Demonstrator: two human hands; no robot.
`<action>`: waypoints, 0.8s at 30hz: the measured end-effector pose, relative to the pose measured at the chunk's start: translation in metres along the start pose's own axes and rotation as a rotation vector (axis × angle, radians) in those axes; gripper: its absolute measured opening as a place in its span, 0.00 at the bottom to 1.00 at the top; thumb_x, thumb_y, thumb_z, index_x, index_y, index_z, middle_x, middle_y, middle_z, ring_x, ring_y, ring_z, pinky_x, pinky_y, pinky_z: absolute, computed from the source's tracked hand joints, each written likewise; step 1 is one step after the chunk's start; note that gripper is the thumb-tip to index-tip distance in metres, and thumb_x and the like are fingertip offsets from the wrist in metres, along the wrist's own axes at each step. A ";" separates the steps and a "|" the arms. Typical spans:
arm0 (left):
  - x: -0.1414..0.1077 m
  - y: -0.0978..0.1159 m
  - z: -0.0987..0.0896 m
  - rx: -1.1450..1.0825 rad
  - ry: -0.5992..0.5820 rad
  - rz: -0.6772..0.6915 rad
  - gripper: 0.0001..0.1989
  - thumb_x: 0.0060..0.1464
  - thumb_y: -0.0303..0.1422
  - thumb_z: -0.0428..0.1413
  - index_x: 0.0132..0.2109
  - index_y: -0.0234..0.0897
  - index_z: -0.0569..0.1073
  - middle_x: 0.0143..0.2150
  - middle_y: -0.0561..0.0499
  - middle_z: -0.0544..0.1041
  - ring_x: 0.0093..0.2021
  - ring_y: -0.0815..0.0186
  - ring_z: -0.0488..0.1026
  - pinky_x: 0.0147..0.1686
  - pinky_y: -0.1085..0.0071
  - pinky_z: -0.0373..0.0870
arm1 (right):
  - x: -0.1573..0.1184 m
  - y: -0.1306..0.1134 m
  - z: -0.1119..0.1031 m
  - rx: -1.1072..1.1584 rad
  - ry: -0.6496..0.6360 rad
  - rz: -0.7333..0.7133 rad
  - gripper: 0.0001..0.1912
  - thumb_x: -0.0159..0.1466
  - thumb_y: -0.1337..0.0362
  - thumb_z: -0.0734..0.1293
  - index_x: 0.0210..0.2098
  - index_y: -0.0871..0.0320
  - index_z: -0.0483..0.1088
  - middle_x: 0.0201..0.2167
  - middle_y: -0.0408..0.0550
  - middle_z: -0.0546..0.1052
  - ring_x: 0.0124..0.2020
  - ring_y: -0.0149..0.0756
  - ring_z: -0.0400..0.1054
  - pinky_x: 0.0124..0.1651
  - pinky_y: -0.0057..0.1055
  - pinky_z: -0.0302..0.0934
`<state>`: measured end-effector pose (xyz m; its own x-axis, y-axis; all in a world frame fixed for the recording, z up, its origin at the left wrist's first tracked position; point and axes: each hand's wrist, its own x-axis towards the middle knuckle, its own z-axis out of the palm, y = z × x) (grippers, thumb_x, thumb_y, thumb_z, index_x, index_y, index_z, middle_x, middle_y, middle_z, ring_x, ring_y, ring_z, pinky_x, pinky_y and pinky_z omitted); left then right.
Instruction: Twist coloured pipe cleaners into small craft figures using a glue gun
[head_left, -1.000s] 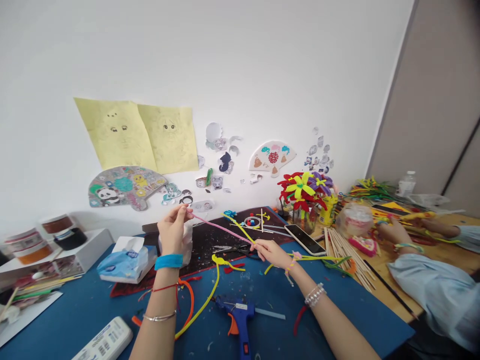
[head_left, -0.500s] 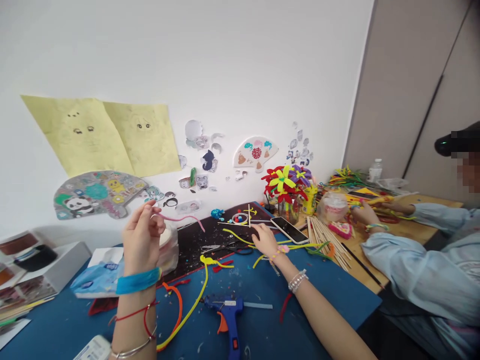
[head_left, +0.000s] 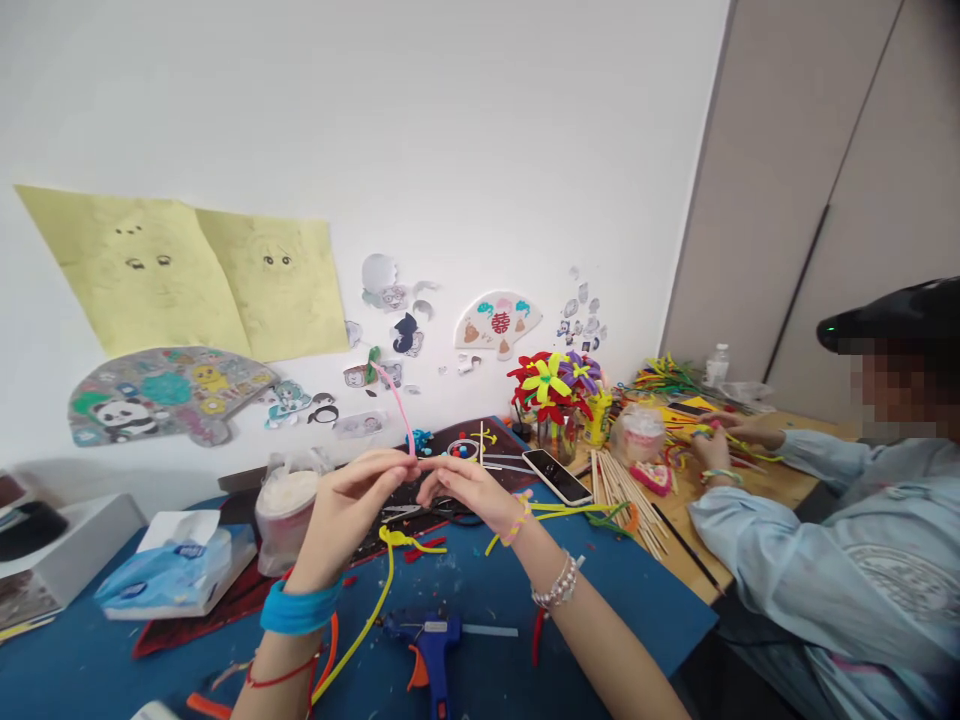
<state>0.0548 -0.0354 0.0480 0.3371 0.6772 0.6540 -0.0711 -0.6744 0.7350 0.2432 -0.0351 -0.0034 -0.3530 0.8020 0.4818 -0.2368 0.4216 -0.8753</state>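
Note:
A pink pipe cleaner (head_left: 395,400) stands up in a curve from the fingertips of my left hand (head_left: 360,505), which pinches its lower end. My right hand (head_left: 469,488) has come up beside it. Its forefinger reaches to the left fingertips, and its other fingers are loosely bent and apart. Below the hands a yellow pipe cleaner (head_left: 381,600) with a knotted top lies on the blue mat (head_left: 600,600). Between my forearms lies a blue glue gun (head_left: 431,640) with a glue stick in its back. Scissors (head_left: 454,512) lie partly hidden behind my right hand.
A tissue pack (head_left: 172,572) and a bagged tub (head_left: 289,505) stand at left. On the right are a phone (head_left: 556,476), wooden sticks (head_left: 622,497) and a vase of pipe-cleaner flowers (head_left: 559,390). A co-worker's sleeves (head_left: 772,540) and hands reach over the wooden table.
My left hand has moved right and down with the pink pipe cleaner, which now points upward. My right hand has left the white sticks on the mat and come to the left fingertips. The view has shifted slightly.

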 end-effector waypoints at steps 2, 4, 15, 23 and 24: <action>0.001 0.000 0.001 0.059 -0.024 0.009 0.06 0.52 0.33 0.58 0.37 0.39 0.79 0.38 0.48 0.78 0.41 0.64 0.74 0.42 0.72 0.71 | 0.012 -0.018 0.003 0.176 -0.040 0.075 0.21 0.63 0.55 0.62 0.51 0.59 0.66 0.35 0.49 0.75 0.38 0.34 0.71 0.48 0.37 0.61; 0.002 0.000 -0.001 0.080 -0.012 0.001 0.06 0.52 0.34 0.58 0.37 0.40 0.79 0.39 0.49 0.78 0.42 0.64 0.73 0.42 0.73 0.71 | 0.023 -0.031 0.006 0.230 -0.049 0.156 0.20 0.60 0.56 0.66 0.49 0.60 0.68 0.35 0.49 0.75 0.37 0.33 0.71 0.48 0.36 0.61; 0.011 -0.026 -0.019 0.089 0.099 -0.204 0.15 0.48 0.41 0.60 0.40 0.37 0.79 0.22 0.49 0.74 0.30 0.63 0.72 0.35 0.70 0.70 | 0.051 -0.002 0.009 0.679 0.150 0.153 0.08 0.58 0.64 0.66 0.35 0.64 0.71 0.22 0.42 0.70 0.25 0.26 0.65 0.32 0.25 0.61; 0.029 -0.042 -0.017 0.256 0.136 -0.266 0.21 0.39 0.49 0.61 0.37 0.39 0.80 0.22 0.48 0.74 0.27 0.62 0.70 0.28 0.71 0.69 | 0.064 0.010 0.002 0.673 0.211 0.168 0.12 0.53 0.71 0.68 0.39 0.61 0.70 0.27 0.43 0.73 0.22 0.24 0.64 0.30 0.25 0.61; 0.031 -0.044 -0.018 0.287 0.143 -0.274 0.22 0.38 0.50 0.62 0.37 0.39 0.80 0.24 0.48 0.75 0.27 0.61 0.70 0.28 0.71 0.70 | 0.064 0.011 0.002 0.660 0.219 0.165 0.13 0.53 0.70 0.68 0.39 0.61 0.70 0.27 0.43 0.73 0.22 0.24 0.64 0.29 0.25 0.61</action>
<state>0.0517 0.0203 0.0390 0.1721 0.8635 0.4740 0.2747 -0.5042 0.8188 0.2157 0.0199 0.0182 -0.2578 0.9291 0.2653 -0.7190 -0.0011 -0.6950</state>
